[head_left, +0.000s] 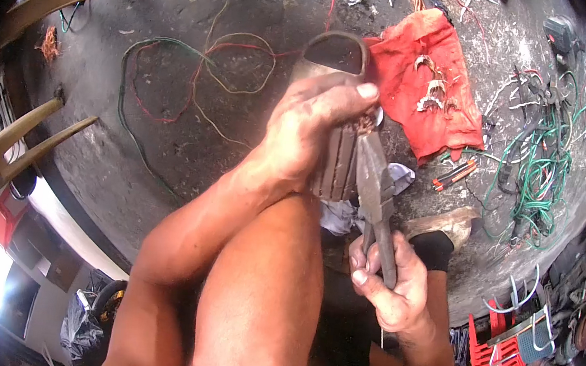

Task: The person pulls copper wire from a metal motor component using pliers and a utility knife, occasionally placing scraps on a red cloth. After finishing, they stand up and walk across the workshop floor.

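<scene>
My left hand (pixel 302 130) is closed around a dark grooved metal core (pixel 335 162), above my bent knee. Its thumb lies close to a small coppery end on the core. In my right hand (pixel 397 285) are metal pliers (pixel 378 193), gripped by the handles and pointing upward. The plier jaws reach that coppery end; whether they pinch anything cannot be made out. Just beyond my left hand is a metal ring-shaped housing (pixel 309 69) with a wide opening. My fingers hide where the core and the housing meet, if they do.
A red cloth (pixel 408 59) on the floor carries several small curved metal pieces (pixel 433 96). An orange-and-black tool (pixel 455 175) lies near it. Tangled green wires (pixel 541 190) spread at the right, and looped thin wires (pixel 205 64) at the left. A red plastic object (pixel 504 359) stands lower right.
</scene>
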Available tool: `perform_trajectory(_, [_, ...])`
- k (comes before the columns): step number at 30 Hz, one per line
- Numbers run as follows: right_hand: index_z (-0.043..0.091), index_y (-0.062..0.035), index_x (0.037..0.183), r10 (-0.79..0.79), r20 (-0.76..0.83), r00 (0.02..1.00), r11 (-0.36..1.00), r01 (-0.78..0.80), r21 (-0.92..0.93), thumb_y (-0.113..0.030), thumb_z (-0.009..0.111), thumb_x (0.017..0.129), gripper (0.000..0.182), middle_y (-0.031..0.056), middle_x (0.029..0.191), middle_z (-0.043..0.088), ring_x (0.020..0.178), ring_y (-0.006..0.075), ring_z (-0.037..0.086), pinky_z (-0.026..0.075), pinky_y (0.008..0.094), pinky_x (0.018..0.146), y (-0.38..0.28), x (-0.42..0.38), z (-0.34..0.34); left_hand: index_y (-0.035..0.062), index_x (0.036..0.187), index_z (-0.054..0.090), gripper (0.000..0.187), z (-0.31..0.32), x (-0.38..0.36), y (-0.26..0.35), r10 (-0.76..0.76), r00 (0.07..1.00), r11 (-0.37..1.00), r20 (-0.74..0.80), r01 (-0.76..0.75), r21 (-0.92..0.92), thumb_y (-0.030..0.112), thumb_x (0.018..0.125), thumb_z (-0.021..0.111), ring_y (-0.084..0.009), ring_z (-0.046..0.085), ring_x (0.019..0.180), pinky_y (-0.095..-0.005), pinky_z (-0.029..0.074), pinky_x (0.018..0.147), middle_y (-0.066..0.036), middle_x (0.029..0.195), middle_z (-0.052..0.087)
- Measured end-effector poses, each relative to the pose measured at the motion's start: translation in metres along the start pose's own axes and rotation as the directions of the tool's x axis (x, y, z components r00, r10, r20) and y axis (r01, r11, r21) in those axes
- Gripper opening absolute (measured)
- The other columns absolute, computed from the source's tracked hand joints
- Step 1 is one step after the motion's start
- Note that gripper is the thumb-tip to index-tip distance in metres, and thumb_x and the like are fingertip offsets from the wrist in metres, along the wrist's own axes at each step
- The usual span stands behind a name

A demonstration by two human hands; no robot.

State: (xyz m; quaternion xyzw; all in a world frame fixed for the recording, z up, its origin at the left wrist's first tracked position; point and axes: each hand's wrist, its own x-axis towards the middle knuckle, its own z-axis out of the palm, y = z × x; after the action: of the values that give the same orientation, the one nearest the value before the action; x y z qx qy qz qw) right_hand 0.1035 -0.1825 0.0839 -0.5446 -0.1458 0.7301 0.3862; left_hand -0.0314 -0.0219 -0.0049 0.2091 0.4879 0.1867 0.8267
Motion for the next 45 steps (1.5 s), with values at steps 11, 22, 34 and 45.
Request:
perform_trajectory(11, [0.056,0.0006,0.088,0.063,0.294,0.954,0.626,0.191,-0.756,0.002,0.065,0.07,0.021,0.0167,0.079,0.054,0.075,0.0363,0.058,0.047,0.0407,0.065,-0.081,-0.01,-0.067,-0.0022,0.088,0.056,0.034,0.003,-0.015,0.019,0.129,0.979,0.976,0.158,-0.154,0.155,0.03,0.08,0.056,-0.0259,0.06,0.057,-0.0358,0.052,0.057,-0.018,0.07,0.061])
perform_trajectory(22, [0.055,0.0024,0.114,0.04,-0.421,0.906,0.313,-0.411,-0.856,-0.005,0.068,0.073,0.044,0.0164,0.099,0.064,0.092,0.0361,0.059,0.045,0.0425,0.086,-0.075,-0.155,-0.162,-0.0002,0.107,0.055,0.05,-0.072,-0.011,0.079,0.373,0.901,0.866,-0.221,-0.424,-0.266,0.045,0.086,0.05,-0.0257,0.056,0.077,-0.0422,0.048,0.074,-0.015,0.088,0.057])
perform_trajectory(34, [0.05,-0.009,0.091,0.199,-0.283,0.938,0.947,-0.258,-0.19,0.005,0.06,0.078,0.022,-0.0018,0.077,0.045,0.062,0.0102,0.048,0.041,0.0241,0.055,0.039,0.062,-0.187,0.001,0.105,0.052,0.047,-0.051,0.004,0.043,0.205,0.979,0.937,0.017,-0.191,-0.291,0.045,0.089,0.047,-0.026,0.055,0.068,-0.0462,0.048,0.072,-0.013,0.078,0.054])
perform_trajectory(45, [0.053,-0.0032,0.109,0.207,-0.181,0.961,0.973,-0.182,0.145,0.002,0.058,0.076,0.034,0.0182,0.123,0.057,0.098,0.0269,0.064,0.053,0.0378,0.078,0.049,0.04,-0.191,-0.0017,0.105,0.057,0.05,-0.066,-0.006,0.046,0.146,0.989,0.929,-0.02,-0.144,-0.34,0.045,0.089,0.047,-0.0294,0.058,0.069,-0.0443,0.049,0.069,-0.016,0.079,0.058])
